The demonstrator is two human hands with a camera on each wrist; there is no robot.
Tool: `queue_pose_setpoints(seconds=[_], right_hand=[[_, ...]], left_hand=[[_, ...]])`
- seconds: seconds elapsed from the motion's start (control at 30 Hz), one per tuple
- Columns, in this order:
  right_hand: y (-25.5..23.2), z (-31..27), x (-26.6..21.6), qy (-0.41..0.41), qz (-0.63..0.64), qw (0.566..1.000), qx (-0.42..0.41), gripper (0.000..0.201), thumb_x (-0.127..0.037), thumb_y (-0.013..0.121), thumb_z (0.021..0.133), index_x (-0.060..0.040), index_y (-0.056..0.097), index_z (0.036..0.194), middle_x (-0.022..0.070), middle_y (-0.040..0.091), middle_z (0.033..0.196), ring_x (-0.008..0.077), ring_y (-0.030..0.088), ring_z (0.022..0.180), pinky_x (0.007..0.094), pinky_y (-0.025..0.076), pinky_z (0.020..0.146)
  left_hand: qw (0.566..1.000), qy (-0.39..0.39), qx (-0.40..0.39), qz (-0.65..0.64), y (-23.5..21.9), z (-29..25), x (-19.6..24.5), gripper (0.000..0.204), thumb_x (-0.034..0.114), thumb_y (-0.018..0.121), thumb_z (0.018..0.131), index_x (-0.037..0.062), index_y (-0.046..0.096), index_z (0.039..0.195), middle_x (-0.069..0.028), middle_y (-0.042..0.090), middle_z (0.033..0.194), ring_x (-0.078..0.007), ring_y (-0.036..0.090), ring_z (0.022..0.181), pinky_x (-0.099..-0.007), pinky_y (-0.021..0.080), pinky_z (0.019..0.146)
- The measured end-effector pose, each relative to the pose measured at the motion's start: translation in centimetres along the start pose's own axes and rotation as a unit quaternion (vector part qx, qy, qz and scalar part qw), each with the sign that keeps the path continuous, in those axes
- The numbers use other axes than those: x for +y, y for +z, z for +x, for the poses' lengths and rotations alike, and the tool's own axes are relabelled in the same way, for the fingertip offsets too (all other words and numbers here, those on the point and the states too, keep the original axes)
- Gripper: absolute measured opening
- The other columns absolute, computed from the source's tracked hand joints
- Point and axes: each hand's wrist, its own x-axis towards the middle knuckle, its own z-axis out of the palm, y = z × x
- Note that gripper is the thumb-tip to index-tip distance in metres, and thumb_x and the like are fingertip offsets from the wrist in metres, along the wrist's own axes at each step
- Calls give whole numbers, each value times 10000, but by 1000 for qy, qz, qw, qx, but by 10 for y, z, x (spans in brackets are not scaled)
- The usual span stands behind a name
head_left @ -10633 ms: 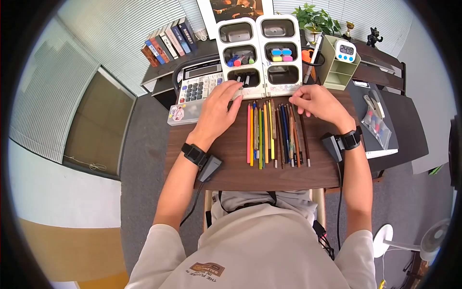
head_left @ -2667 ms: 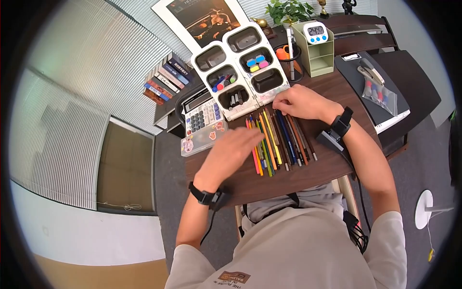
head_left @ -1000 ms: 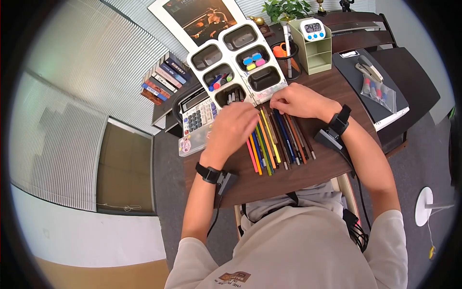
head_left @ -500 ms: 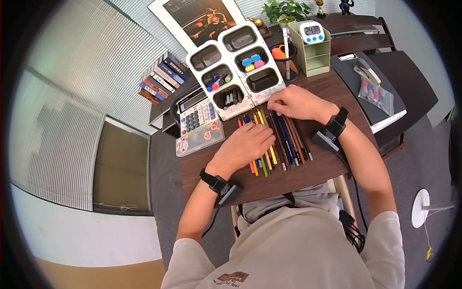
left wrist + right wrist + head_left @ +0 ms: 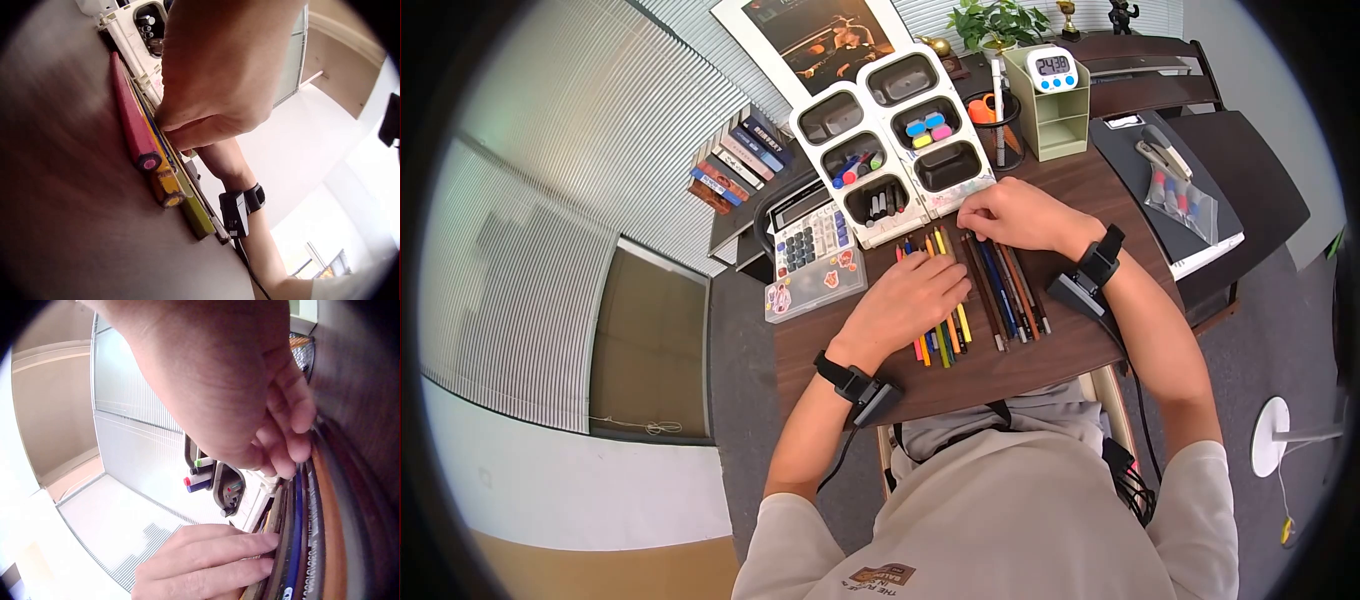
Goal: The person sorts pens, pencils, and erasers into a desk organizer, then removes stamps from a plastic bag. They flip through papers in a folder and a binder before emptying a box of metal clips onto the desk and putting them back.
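A row of colored pencils lies side by side on the brown table (image 5: 830, 375). My left hand (image 5: 912, 303) rests across the left pencils, among them pink, orange, green and yellow (image 5: 966, 322) ones. Its straight fingers reach the row's middle in the right wrist view. A narrow gap parts these from the brown, dark blue and grey pencils (image 5: 1025, 300) at right. My right hand (image 5: 1022, 214), fingers loosely bent, has its fingertips at the far ends of the right pencils. In the left wrist view the pink pencil (image 5: 132, 119) is outermost; the left hand hides several pencil middles.
Behind the pencils stands a white organizer (image 5: 922, 200) with dark compartments holding markers and highlighters. A sticker-covered case (image 5: 810, 290) and calculator (image 5: 812, 240) are at left. A mesh pen cup (image 5: 1012, 150) and green shelf box (image 5: 1062, 130) with timer stand at right.
My left hand has come down from in front of the organizer onto the left pencils. A gap has widened between the left and right pencils. The right hand has stayed near the pencil ends.
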Motion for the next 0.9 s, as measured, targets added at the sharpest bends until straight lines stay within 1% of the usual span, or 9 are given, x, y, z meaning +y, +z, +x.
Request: queue_pose_setpoints(seconds=[0.3, 0.4, 0.47, 0.5, 0.57, 0.6, 0.67, 0.83, 0.9], right_hand=[[-1, 0, -1, 1, 3, 1000, -2, 242, -189, 600, 992, -13, 760, 1032, 138, 753, 796, 290, 743, 756, 391, 571, 753], [0, 0, 1, -1, 3, 1000, 0, 239, -185, 598, 992, -12, 758, 1026, 140, 752, 795, 289, 743, 754, 390, 571, 752], [0, 1, 2, -8, 3, 1000, 1, 237, -184, 598, 991, -12, 758, 1023, 139, 752, 794, 287, 743, 754, 388, 571, 751], [0, 1, 2, -14, 4, 1000, 2, 235, -183, 597, 991, -13, 757, 1020, 138, 752, 794, 285, 744, 753, 387, 571, 750], [1, 1, 4, -14, 9, 1000, 4, 233, -182, 598, 990, -14, 757, 1018, 136, 752, 795, 284, 744, 752, 386, 570, 749], [1, 0, 4, -16, 11, 1000, 5, 232, -182, 598, 989, -15, 757, 1016, 134, 753, 795, 282, 743, 751, 385, 570, 748], [1, 0, 4, -15, 11, 1000, 5, 233, -183, 597, 990, -16, 757, 1017, 133, 753, 796, 282, 744, 751, 385, 570, 749], [1, 0, 2, -10, 7, 1000, 0, 237, -187, 597, 991, -14, 756, 1023, 134, 754, 798, 282, 743, 750, 386, 570, 750], [0, -1, -1, 3, 14, 1000, 3, 218, -173, 588, 962, -11, 734, 949, 143, 740, 791, 298, 744, 779, 407, 565, 763]], left_hand=[[1000, 6, 27, 8, 1, 0, -2, 243, 123, 652, 855, 79, 690, 1091, -46, 663, 1167, -216, 631, 1119, -365, 513, 971], [998, 13, 65, 3, 6, -2, -5, 246, 116, 667, 838, 77, 677, 1080, -47, 664, 1169, -226, 642, 1109, -369, 525, 940], [993, 12, 112, -22, 9, -6, -11, 281, 101, 695, 824, 68, 668, 1101, -51, 675, 1181, -239, 660, 1088, -375, 536, 900], [994, 13, 111, -23, 9, -8, -14, 281, 101, 695, 824, 68, 668, 1101, -51, 675, 1181, -239, 660, 1088, -375, 536, 900], [977, -24, 211, -20, 6, -11, -21, 318, 65, 728, 797, 56, 677, 1110, -63, 694, 1161, -259, 680, 1055, -385, 550, 865], [977, -23, 210, -21, 5, -12, -25, 318, 65, 728, 797, 56, 677, 1110, -63, 694, 1161, -259, 680, 1055, -385, 550, 865], [955, -63, 288, -15, 4, -15, -32, 360, 29, 763, 753, 46, 690, 1106, -73, 709, 1122, -276, 697, 1003, -387, 562, 833], [941, -116, 316, -44, 10, -15, -42, 324, -16, 774, 767, 39, 700, 1077, -84, 719, 1088, -291, 705, 960, -386, 570, 807], [936, -134, 322, -53, 16, -15, -46, 307, -24, 772, 786, 38, 700, 1078, -87, 722, 1090, -294, 706, 955, -385, 571, 807]])
